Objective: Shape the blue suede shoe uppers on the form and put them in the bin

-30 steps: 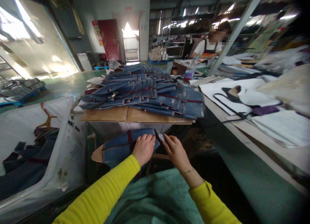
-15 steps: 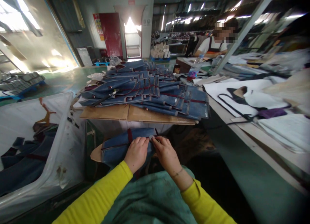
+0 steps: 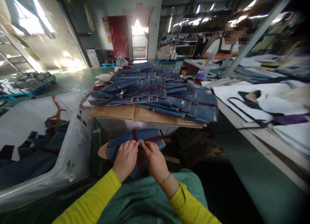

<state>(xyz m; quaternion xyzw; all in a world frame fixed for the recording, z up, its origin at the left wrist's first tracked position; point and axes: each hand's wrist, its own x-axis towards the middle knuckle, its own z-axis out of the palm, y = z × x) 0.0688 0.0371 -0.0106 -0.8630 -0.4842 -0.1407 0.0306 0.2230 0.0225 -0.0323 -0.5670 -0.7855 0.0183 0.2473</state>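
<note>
A blue fabric piece [image 3: 121, 141] with crossing dark red strips lies over a narrow, pale board [image 3: 103, 151] whose pointed tip sticks out on the left. My left hand [image 3: 126, 157] rests on its near side, fingers bent and closed at the cloth. Beside it, my right hand [image 3: 155, 159] is closed too, thumb and fingertips pinched together. Between the two hands' fingertips shows a small greyish bit, perhaps part of the cloth's edging; its kind is unclear. The cloth's near part hangs down behind my wrists, partly hidden.
Ahead, a pile of similar blue pieces [image 3: 150, 85] lies on flat cardboard [image 3: 145, 116]. A white bin [image 3: 79, 136] with blue cloth stands left. On the right is a table [image 3: 238, 146] bearing white sheets; a bottle [image 3: 202, 72] stands near it. Another person [image 3: 221, 49] sits farther back.
Both hands have moved left along the blue fabric piece, still close together. More of its right end and a crossing dark red strip now show. The view has swung slightly left.
</note>
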